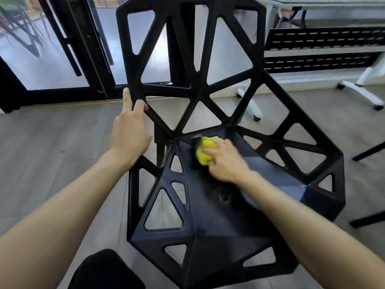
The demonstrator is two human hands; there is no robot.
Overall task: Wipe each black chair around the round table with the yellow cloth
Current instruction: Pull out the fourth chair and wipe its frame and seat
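Head view: our right hand (226,163) clutches the cloth (205,150) at the seat's back corner, left hand (130,130) grips the chair (208,205) frame, so we'd press firmly and sweep forward.
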